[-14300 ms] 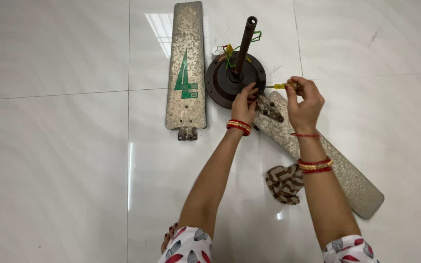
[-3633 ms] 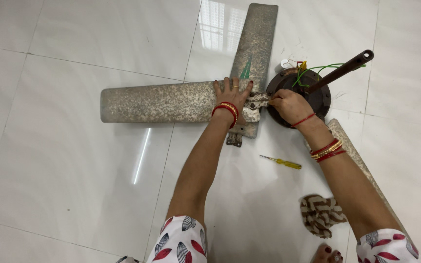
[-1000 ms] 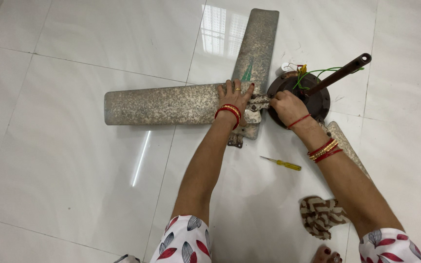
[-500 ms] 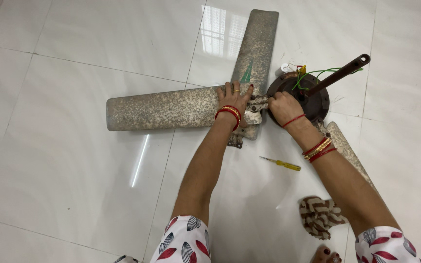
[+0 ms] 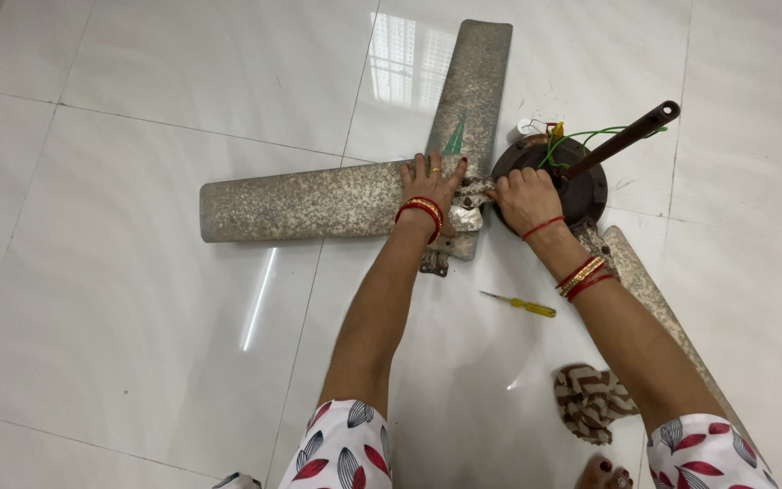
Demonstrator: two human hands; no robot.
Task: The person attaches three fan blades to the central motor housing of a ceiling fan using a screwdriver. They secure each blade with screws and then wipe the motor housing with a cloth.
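1. White glossy tile floor (image 5: pixel 138 299); fan motor hub (image 5: pixel 590 186) w/ downrod lies upper right.
2. Left hand (image 5: pixel 429 186), fingers spread flat, pins horizontal fan blade (image 5: pixel 300 201) near its bracket.
3. Right hand (image 5: pixel 525 195), fingers curled at bracket/hub joint; what they pinch: can't tell.
4. Best: press blade flat, align holes; yellow screwdriver (image 5: pixel 519 304) lies nearby.

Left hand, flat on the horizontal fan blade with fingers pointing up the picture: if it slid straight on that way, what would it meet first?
Most likely the second fan blade, which lies just beyond the left hand; the fingertips already look very close to its lower part. Depth is unclear, so contact can't be ruled out.
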